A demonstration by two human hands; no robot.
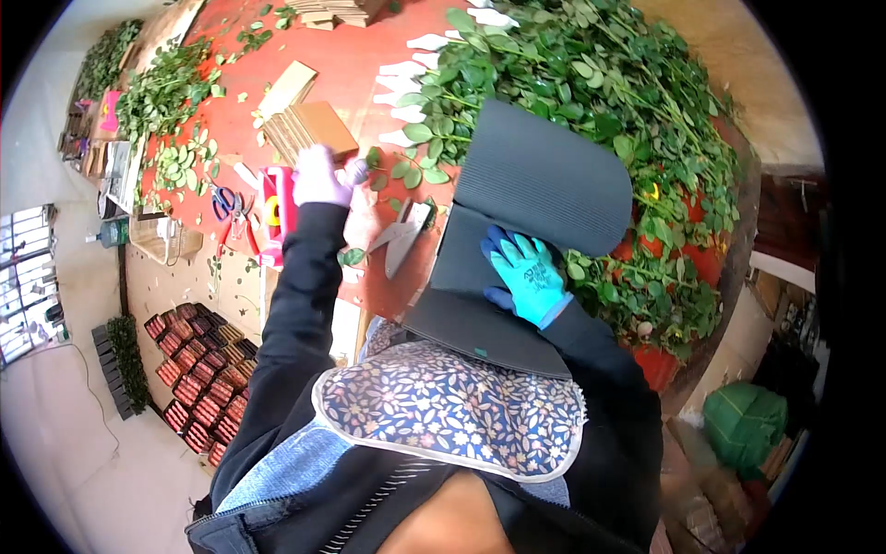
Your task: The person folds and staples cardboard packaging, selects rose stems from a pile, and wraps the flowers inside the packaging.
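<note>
My left hand (325, 179), in a pale lilac glove, is at the near edge of a stack of brown cardboard pieces (318, 126). Its thumb stands away from the fingers, and I see nothing held in it. Just beside it is a pink tape dispenser (275, 212) with a yellow core. My right hand (528, 277), in a teal and dark blue glove, lies with fingers spread on a dark grey corrugated sheet (544, 175). That sheet is creased into panels, its near flap reaching my floral apron (443, 406).
Leafy stems (591, 83) with white-covered ends fill the far right of the red table (369, 37). Blue-handled scissors (222, 201), a red-handled cutter (242, 229) and a pale pointed tool (404, 242) lie at left and centre. Dark crates (203, 369) sit on the floor.
</note>
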